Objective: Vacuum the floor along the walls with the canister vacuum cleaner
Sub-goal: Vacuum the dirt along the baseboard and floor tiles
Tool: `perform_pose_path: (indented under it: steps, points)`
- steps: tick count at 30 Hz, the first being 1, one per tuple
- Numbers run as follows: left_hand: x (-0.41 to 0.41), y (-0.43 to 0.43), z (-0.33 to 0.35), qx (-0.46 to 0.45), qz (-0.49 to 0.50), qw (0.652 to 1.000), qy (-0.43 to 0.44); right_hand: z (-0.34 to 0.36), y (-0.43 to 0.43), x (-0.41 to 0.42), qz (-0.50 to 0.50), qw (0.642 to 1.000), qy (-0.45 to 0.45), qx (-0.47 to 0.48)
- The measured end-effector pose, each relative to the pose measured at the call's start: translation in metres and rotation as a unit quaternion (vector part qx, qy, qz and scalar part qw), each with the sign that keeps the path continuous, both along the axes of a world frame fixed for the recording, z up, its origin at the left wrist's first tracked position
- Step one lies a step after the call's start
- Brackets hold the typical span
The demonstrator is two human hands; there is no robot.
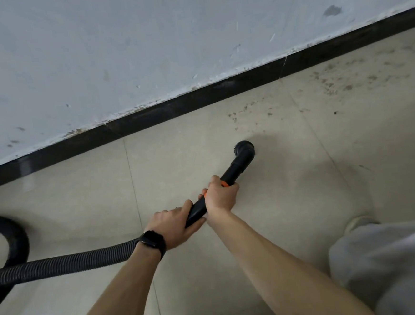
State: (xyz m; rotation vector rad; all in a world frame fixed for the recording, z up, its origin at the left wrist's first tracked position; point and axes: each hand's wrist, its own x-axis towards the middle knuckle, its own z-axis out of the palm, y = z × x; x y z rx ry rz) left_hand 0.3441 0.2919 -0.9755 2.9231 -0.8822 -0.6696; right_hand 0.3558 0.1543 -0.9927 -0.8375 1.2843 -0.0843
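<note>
I am gripping the vacuum tube (pixel 231 174) two-handed for control: left hand (pixel 173 226) wrapping its rear end, right hand (pixel 220 197) clasping near the orange ring to steer, while the nozzle (pixel 245 149) is sitting low over the floor (pixel 291 200), nearing the dirt (pixel 332 80) by the skirting (pixel 173 110)

The left forearm (pixel 120 293) and the right forearm (pixel 271 259) are bare over their full visible length. Wrist behind the left grip (pixel 172 224): black smartwatch (pixel 151 243), rectangular dark face, wide black strap. Lower right: pale grey, loosely creased garment (pixel 394 267) over the leg; beyond it, the rounded toe of an off-white shoe (pixel 358 222).
</note>
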Motion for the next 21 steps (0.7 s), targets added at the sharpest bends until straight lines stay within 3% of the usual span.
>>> perform_pose_path:
  steps: [21]
  points:
    - [0.041,-0.044,-0.004,0.022,0.044,0.998,-0.042,0.000,-0.044,0.055,0.038,0.997,-0.052,0.037]
